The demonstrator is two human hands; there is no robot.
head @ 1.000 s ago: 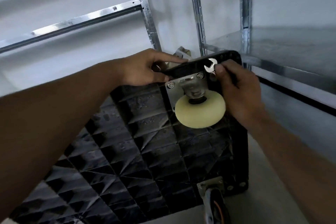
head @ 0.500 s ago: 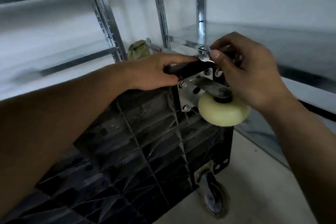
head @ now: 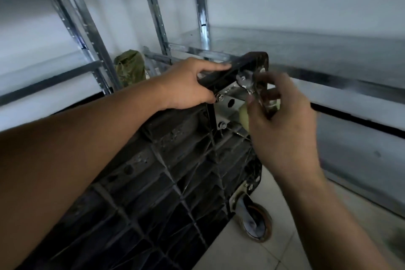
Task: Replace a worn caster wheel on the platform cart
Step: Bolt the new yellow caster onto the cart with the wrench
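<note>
Both forearms reach in from the bottom edge, the left one filling the near left. Between them the cart (head: 166, 173) is tipped up on the tiled floor (head: 252, 254), its black ribbed underside facing the camera. At its lower right corner a dark caster (head: 256, 223) with an orange-brown rim touches the floor.

Further up, the left hand (head: 188, 86) grips the cart's top edge. Its fingers lie along the edge and its thumb curls underneath, just beside a bolt (head: 219, 98) in the metal plate (head: 229, 103).

The right hand (head: 282, 123) is motion-blurred. Its fingers are curled and pinch a small shiny wrench (head: 245, 84), held against the plate's top corner. How the wrench head sits on the fastener is too blurred to tell.

The cream wheel (head: 244, 116) hangs from that plate at the cart's upper right corner. It is mostly hidden behind the right hand's fingers, with only a pale sliver showing. A second bolt (head: 222, 125) sits lower on the plate.

Behind the left hand, a crumpled green bag (head: 130, 70) rests low against the wall. Steel racks (head: 153, 11) rise behind everything, and one shelf (head: 317, 50) runs off to the right just past the cart's top.
</note>
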